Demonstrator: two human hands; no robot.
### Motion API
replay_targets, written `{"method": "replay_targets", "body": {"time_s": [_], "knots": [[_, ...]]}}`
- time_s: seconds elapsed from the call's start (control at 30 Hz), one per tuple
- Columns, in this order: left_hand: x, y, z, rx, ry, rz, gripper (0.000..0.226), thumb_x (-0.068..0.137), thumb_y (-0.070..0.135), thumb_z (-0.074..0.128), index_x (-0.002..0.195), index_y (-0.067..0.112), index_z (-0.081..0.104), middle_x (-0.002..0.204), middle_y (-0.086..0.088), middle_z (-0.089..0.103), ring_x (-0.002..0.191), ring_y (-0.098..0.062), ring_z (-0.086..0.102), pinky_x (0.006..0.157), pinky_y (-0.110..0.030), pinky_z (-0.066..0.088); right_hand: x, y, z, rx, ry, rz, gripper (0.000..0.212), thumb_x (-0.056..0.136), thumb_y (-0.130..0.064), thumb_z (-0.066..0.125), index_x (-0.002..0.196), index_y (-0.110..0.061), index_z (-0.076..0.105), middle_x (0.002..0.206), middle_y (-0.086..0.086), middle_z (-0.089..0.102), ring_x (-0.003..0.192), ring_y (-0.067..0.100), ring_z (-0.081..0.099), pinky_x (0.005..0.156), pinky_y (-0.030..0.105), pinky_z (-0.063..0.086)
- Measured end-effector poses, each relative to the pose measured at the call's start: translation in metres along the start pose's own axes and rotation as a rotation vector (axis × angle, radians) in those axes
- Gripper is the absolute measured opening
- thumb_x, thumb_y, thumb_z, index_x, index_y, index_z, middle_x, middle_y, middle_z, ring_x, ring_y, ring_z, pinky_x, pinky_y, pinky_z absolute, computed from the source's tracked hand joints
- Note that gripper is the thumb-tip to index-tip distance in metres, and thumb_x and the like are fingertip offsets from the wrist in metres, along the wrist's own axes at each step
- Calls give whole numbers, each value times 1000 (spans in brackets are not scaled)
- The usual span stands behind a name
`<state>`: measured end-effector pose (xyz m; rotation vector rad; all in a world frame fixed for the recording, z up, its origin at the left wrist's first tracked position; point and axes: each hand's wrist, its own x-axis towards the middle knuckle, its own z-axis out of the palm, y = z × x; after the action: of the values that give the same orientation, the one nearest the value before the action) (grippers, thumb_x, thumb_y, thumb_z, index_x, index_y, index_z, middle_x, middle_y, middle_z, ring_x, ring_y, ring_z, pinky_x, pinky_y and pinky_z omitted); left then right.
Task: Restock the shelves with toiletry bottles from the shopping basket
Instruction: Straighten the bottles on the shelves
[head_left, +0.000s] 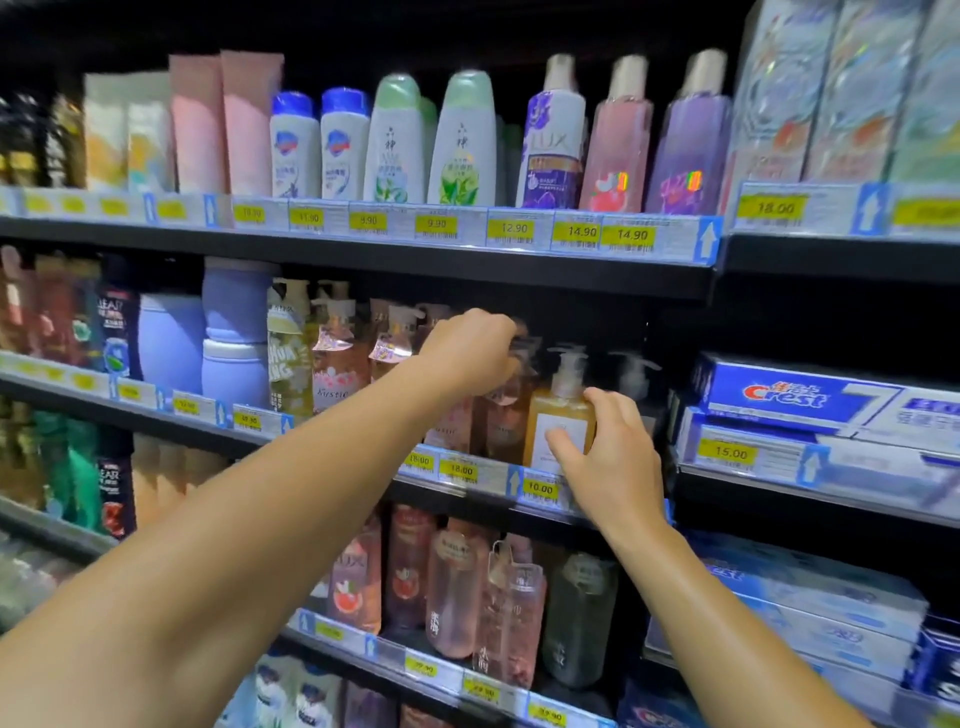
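Two hands, each gripping pump bottles

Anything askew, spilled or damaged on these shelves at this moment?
Nothing stands out. The amber pump bottle under the right hand stands upright at the shelf edge; the left hand grips a neighbouring bottle's top. No spills visible.

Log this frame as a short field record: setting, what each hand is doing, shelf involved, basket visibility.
setting: shop aisle, stocked toiletry shelves
left hand: curled over the top of a brownish pump bottle; exact grip blurred
right hand: fingers round the amber pump bottle, thumb on its white label
shelf: second from the top, above the 10.00 price tag
basket: not in view
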<state>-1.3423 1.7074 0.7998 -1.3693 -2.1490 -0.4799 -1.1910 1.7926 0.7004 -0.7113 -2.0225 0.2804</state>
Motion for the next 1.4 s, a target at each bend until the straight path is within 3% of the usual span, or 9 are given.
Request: {"method": "replay_targets", "body": {"time_s": [0.03, 0.1, 0.17, 0.33, 0.47, 0.57, 0.7, 1.23, 1.4], "knots": [[2, 0, 0, -8, -25, -26, 15, 92, 31, 59, 99, 18, 63, 86, -4, 64, 65, -17, 54, 55, -28, 39, 1, 0, 0, -2, -8, 6, 58, 91, -43, 60, 141, -20, 42, 141, -6, 41, 116, 21, 52, 79, 31, 37], [6, 0, 1, -26, -65, -72, 26, 92, 30, 58, 71, 21, 47, 75, -2, 58, 58, -14, 48, 47, -27, 31, 2, 1, 1, -4, -15, 12, 56, 90, -43, 61, 139, -20, 44, 138, -5, 44, 115, 22, 52, 79, 32, 38], [8, 1, 3, -37, -95, -90, 30, 91, 28, 57, 68, 19, 42, 69, 0, 49, 58, -16, 47, 48, -28, 31, 4, 2, 2, -8, -20, 24, 54, 90, -43, 61, 136, -20, 46, 135, -5, 46, 113, 23, 53, 77, 32, 35], [11, -2, 4, -81, -84, -118, 10, 92, 23, 60, 93, 13, 60, 69, 1, 49, 61, -17, 51, 50, -28, 35, 8, 3, 3, -37, -25, 41, 52, 91, -42, 60, 136, -21, 46, 135, -5, 47, 112, 24, 54, 77, 32, 35], [9, -7, 1, -169, -90, -90, 24, 91, 20, 61, 115, 16, 66, 76, 3, 55, 64, -13, 54, 49, -25, 36, 9, 3, 4, -79, -33, 45, 55, 90, -44, 61, 138, -21, 44, 138, -5, 45, 115, 27, 53, 77, 34, 36], [6, -8, -1, -232, -102, -58, 37, 92, 16, 59, 128, 24, 61, 97, 0, 63, 78, -16, 60, 62, -28, 50, 11, 2, 4, -109, -36, 47, 57, 90, -45, 62, 138, -20, 44, 138, -3, 46, 116, 27, 53, 80, 36, 39], [5, -9, 0, -260, -112, -38, 38, 94, 17, 59, 130, 25, 61, 121, -2, 65, 101, -22, 63, 87, -39, 56, 10, 2, 6, -110, -17, 45, 55, 89, -45, 62, 135, -19, 47, 134, -3, 48, 111, 29, 55, 76, 34, 36], [0, -18, -5, -256, -100, 26, 32, 93, 29, 61, 125, 28, 66, 122, 1, 67, 108, -24, 61, 92, -44, 53, 13, -7, 13, -180, 9, 60, 36, 90, -41, 63, 110, -15, 50, 114, 3, 50, 92, 30, 56, 66, 34, 36], [-4, -17, -1, -266, -74, 10, 34, 93, 29, 61, 127, 29, 64, 122, 1, 67, 109, -23, 61, 93, -44, 53, 12, -8, 13, -183, 25, 64, 40, 89, -42, 64, 116, -16, 50, 116, 2, 50, 94, 30, 56, 66, 33, 34]]}}
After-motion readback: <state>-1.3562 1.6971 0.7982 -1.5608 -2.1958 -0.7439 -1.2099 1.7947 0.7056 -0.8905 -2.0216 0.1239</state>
